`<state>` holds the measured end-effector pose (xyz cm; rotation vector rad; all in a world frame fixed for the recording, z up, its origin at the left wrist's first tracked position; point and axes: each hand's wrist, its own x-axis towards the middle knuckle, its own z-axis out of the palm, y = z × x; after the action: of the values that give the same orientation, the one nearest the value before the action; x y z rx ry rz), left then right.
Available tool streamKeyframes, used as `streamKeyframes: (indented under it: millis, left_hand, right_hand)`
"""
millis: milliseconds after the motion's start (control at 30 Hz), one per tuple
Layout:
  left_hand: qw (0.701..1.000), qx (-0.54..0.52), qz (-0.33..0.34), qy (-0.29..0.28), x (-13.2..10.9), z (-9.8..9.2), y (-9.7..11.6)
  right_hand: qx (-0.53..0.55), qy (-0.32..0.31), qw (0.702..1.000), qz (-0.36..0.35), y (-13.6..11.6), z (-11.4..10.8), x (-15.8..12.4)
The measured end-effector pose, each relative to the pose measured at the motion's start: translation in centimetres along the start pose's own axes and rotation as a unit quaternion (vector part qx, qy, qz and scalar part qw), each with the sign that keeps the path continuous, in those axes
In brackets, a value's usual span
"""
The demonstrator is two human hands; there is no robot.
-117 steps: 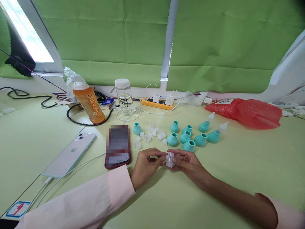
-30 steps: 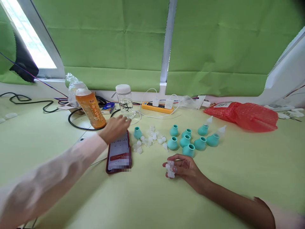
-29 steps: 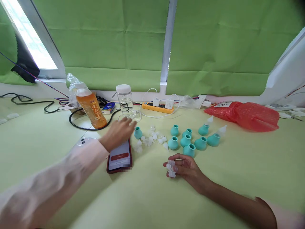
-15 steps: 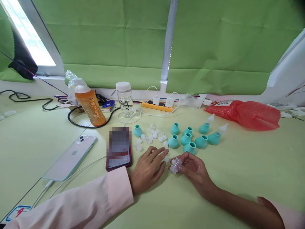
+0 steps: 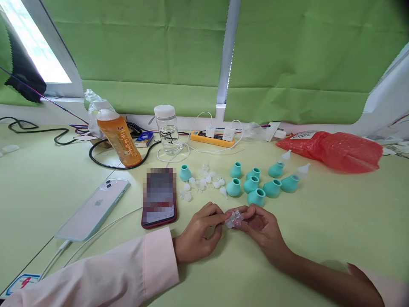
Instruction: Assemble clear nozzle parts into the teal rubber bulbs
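Just in front of the turquoise bulbs, my right hand [image 5: 265, 230] pinches a cluster of clear plastic parts [image 5: 234, 218] between thumb and fingers. My left hand [image 5: 201, 230] meets it from the left, thumb and fingertips closed at the cluster's edge on a small translucent piece that the fingers mostly hide. Several turquoise squeeze bulbs [image 5: 256, 197] with open necks stand beyond my right hand. Two of them, at the right, carry a clear pointed tip [image 5: 303, 171]. Loose translucent tips and small parts [image 5: 204, 181] lie in a pile beyond my left hand.
Left of my hands lie a phone with a lit screen [image 5: 159, 215] and a pale-cased phone [image 5: 92, 211] on a cable. Behind stand an orange drink bottle [image 5: 119, 143], a clear water bottle [image 5: 168, 136] and a yellow power strip [image 5: 198, 137]. A red plastic bag [image 5: 348, 151] lies at the right.
My left hand has drawn back from over the tabletop and closed its fingers at the clear parts in my right hand. The small loose piece by its fingertips no longer shows on the table.
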<state>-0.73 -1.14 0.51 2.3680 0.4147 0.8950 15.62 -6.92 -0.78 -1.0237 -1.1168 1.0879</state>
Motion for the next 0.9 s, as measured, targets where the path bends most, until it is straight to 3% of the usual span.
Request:
streamKeyframes:
  millis: [133,233,367,467,567,733,900]
  left_hand:
    - [0.988,0.134,0.075,-0.009,2.0,-1.7,-0.5]
    - [0.951,0.304,0.030,-0.046,4.0,-2.2,-1.2]
    - [0.892,0.431,-0.014,-0.138,5.4,-1.9,-2.4]
    - [0.873,0.451,0.007,-0.187,5.7,-1.7,-3.2]
    - [0.868,0.452,0.023,-0.204,5.7,-1.6,-3.7]
    - [0.874,0.457,0.018,-0.165,5.4,-1.9,-3.4]
    - [0.904,0.404,-0.010,-0.138,5.2,-2.0,-2.2]
  right_hand:
    - [-0.072,0.005,0.994,-0.077,0.3,0.0,-0.5]
    - [-0.117,-0.002,0.987,-0.112,0.4,0.0,-0.8]
    - [-0.152,-0.021,0.982,-0.105,0.4,-0.2,-1.0]
    - [-0.153,-0.023,0.986,-0.065,0.5,-0.2,-0.9]
    - [-0.113,-0.013,0.993,-0.018,0.5,0.0,-0.6]
    - [-0.060,0.015,0.998,0.016,0.4,0.1,0.0]
    - [-0.050,0.055,0.997,-0.013,0.0,0.4,-0.3]
